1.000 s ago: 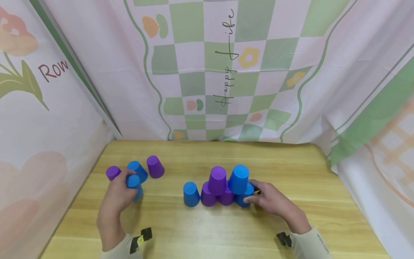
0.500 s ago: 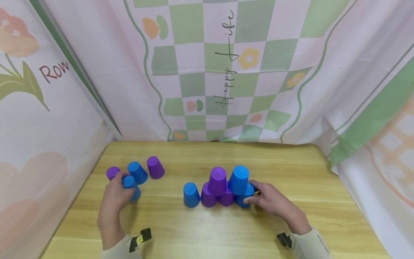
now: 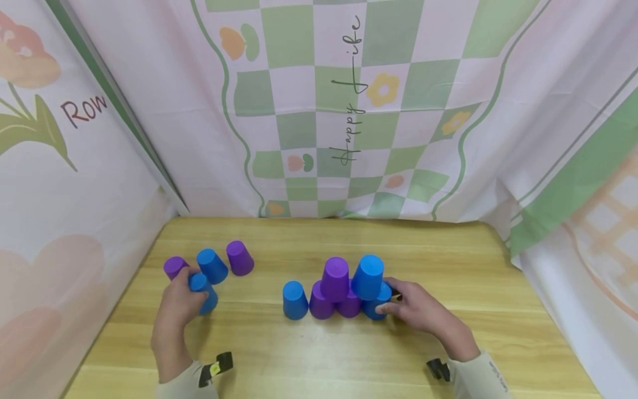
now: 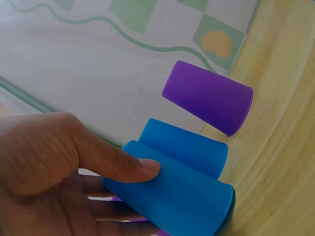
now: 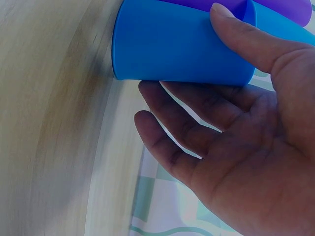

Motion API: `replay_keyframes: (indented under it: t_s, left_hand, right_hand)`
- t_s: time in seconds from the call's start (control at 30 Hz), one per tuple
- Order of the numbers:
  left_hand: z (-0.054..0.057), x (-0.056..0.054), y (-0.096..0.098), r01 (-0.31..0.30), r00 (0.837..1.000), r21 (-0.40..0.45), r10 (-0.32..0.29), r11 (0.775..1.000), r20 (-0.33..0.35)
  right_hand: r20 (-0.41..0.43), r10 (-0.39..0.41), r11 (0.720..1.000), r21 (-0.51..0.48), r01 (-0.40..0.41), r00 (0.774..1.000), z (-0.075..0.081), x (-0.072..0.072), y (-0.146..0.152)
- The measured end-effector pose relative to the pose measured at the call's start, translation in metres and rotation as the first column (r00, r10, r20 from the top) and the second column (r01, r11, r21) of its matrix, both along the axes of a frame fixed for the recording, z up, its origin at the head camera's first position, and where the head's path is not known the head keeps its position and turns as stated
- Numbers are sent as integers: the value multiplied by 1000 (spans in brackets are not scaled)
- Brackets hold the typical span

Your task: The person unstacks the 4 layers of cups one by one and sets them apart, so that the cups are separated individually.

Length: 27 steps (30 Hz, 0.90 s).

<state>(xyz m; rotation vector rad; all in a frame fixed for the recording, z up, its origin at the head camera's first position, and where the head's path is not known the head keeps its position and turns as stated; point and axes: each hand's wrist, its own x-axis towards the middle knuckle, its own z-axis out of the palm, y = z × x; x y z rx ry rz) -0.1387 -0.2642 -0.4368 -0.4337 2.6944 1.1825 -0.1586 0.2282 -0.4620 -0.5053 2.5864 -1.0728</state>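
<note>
On the left of the head view, my left hand (image 3: 178,303) grips an upside-down blue cup (image 3: 203,293); the left wrist view shows the thumb (image 4: 138,169) across its side and the fingers behind. To the right, my right hand (image 3: 416,307) holds the blue cup (image 5: 170,44) at the right end of a row, between thumb and fingers. Two purple cups stand beside it in that row, then a blue cup (image 3: 295,300) at its left end. Above them sit an upside-down purple cup (image 3: 335,279) and a blue cup (image 3: 368,277).
Behind the left hand stand a purple cup (image 3: 174,266), partly hidden, a blue cup (image 3: 212,266) and another purple cup (image 3: 240,258). The wooden table (image 3: 279,360) meets a patterned curtain (image 3: 339,166) at its back, with cloth on both sides too.
My left hand and its blue cup have shifted slightly left and towards me, away from the blue cup behind. The right hand and the stacked cups have stayed in place.
</note>
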Motion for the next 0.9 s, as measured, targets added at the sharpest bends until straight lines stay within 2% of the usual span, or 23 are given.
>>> replay_keyframes:
  t_s: [0.33,0.9]
  left_hand:
    - [3,-1,1,-4,999,8,4,1000,37]
    - [3,-1,1,-5,999,15,4,1000,33]
  right_hand:
    - [3,-8,1000,-1,8,1000,-1,0,0]
    - [-3,-4,1000,4,4,1000,1,-1,-1]
